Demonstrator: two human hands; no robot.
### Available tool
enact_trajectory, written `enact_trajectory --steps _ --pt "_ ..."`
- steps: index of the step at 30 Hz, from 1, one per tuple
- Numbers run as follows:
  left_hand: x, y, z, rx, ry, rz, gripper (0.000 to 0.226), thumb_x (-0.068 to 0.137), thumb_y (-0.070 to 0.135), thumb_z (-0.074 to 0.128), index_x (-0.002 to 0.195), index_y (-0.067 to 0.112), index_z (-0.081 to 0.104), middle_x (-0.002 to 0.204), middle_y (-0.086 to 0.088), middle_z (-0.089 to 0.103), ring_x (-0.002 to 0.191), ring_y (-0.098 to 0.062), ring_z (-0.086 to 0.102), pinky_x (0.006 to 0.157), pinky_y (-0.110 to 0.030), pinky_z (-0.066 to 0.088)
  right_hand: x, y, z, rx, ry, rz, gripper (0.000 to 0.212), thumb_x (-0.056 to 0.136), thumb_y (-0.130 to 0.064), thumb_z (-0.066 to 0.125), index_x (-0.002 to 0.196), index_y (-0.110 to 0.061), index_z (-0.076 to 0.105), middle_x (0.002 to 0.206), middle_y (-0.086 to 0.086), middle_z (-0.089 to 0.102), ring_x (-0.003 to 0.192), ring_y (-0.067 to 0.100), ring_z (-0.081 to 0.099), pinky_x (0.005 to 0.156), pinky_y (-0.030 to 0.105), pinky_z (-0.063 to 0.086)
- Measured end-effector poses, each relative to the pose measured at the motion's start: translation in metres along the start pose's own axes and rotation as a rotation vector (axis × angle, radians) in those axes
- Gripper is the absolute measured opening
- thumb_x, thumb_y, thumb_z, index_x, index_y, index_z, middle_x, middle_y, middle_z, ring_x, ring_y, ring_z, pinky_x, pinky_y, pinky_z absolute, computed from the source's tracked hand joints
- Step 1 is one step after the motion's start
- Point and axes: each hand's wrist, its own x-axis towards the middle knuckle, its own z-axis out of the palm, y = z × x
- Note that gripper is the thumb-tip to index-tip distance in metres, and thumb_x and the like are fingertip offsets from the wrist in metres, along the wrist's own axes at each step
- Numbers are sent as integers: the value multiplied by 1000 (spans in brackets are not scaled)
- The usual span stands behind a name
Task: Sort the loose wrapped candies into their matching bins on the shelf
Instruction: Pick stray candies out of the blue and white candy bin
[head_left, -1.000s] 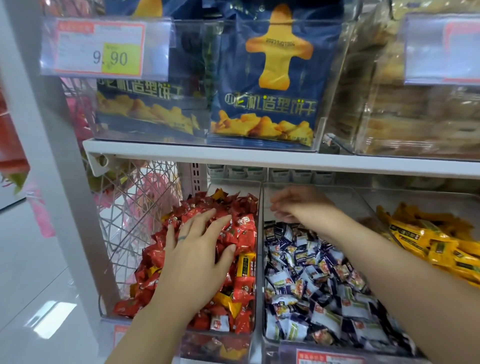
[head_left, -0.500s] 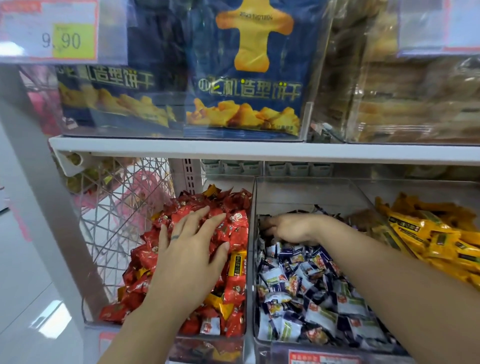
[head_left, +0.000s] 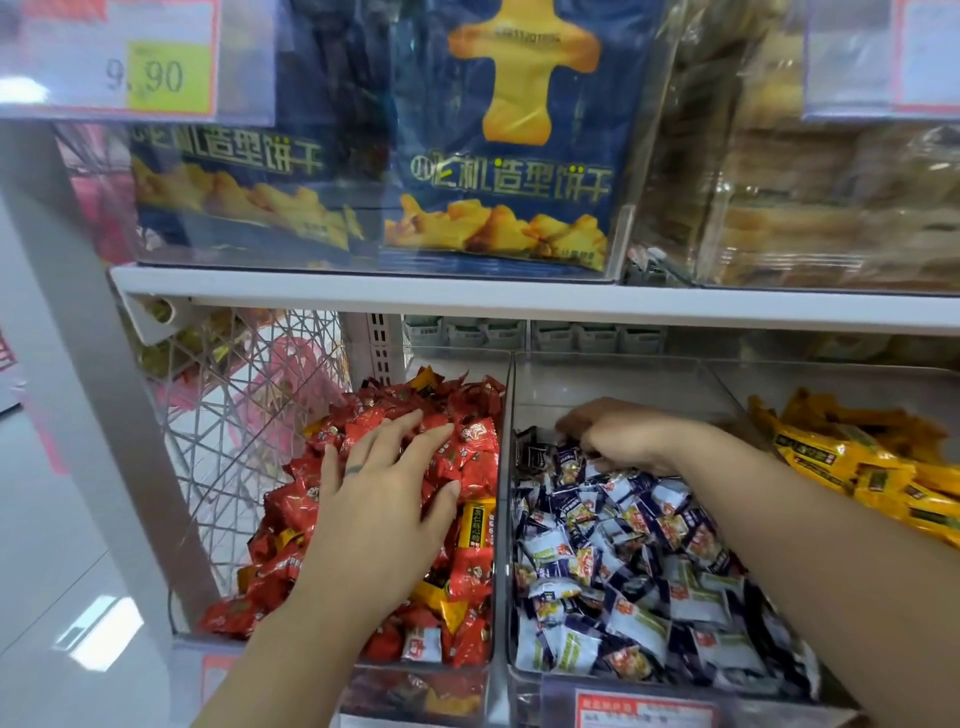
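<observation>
Three clear bins sit side by side on the lower shelf. The left bin (head_left: 332, 691) is heaped with red wrapped candies (head_left: 470, 457), with a few yellow wrapped candies (head_left: 475, 522) mixed in. My left hand (head_left: 384, 499) rests flat on that red pile, fingers spread. The middle bin (head_left: 623, 379) holds blue-and-white wrapped candies (head_left: 623, 561). My right hand (head_left: 618, 436) is at the back of it, fingers curled down into the wrappers. Its fingertips are hidden, so I cannot see whether they hold a candy. The right bin holds yellow candies (head_left: 841, 457).
A white shelf board (head_left: 519, 301) runs close above the bins, carrying boxes of blue biscuit bags (head_left: 498, 171). A white wire side panel (head_left: 234, 405) stands left of the red bin. A price label (head_left: 644, 712) is fixed on the middle bin's front.
My right hand has dropped from above the middle bin into the back of the blue-and-white pile. My left hand stays on the red candies. The view has moved closer.
</observation>
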Motion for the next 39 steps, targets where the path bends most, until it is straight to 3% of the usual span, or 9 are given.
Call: enact_trajectory --steps 4,7,15,18,21,28,30,35,39 --pt "0 0 1 8 -1 1 52 94 46 42 144 42 27 153 17 19 143 -9 11 117 -46 -2 -16 -17 3 82 -159 -130 27 99 -15 41 122 -11 56 115 4 65 101 17 63 75 24 46" --pt "0 0 1 8 0 0 52 94 45 43 144 41 28 153 17 20 143 -9 11 117 -45 -2 -17 -26 19 -185 -386 -111 33 99 -9 36 126 -8 55 129 8 58 109 18 60 88 36 48" --pt "0 -1 0 9 -6 1 51 95 46 41 143 43 26 152 18 18 143 -8 10 117 -44 -3 3 -7 24 -266 -213 -77 59 94 1 35 147 -24 29 155 6 23 139 25 30 111 34 28" --pt "0 -1 1 12 -6 0 51 95 46 41 144 43 26 152 18 18 142 -8 10 117 -45 -3 4 -4 17 -183 -146 -56 59 95 2 33 145 -29 31 154 8 25 122 25 48 87 28 48" --pt "0 0 0 11 -6 -2 52 95 46 41 144 43 25 152 18 18 143 -8 10 117 -45 -3 -1 -3 11 -108 -128 -17 58 95 2 31 144 -29 33 142 10 43 105 28 62 49 20 36" --pt "0 0 0 2 -7 -3 52 94 45 44 144 42 28 153 16 20 143 -10 12 117 -47 -1 -20 -14 1 126 -103 -146 28 96 -1 41 111 -15 61 116 8 65 98 23 63 61 22 45" --pt "0 0 0 0 -2 -5 52 94 44 44 143 41 29 152 16 21 143 -10 13 117 -47 -1 -30 -20 3 12 -190 -204 22 95 -9 49 108 -20 63 108 6 68 89 21 63 60 24 46" --pt "-1 1 0 0 -6 -7 52 94 44 44 144 41 28 153 16 20 143 -10 11 117 -47 0 -30 -20 27 -284 -272 -222 32 91 -16 59 124 -17 61 118 0 65 107 18 61 95 31 47" --pt "0 0 0 1 -6 -5 52 94 45 43 144 43 27 152 17 20 143 -10 11 117 -47 0 -23 -21 33 -297 -250 -240 30 90 -17 61 120 -15 64 114 -3 66 94 12 59 73 13 44"
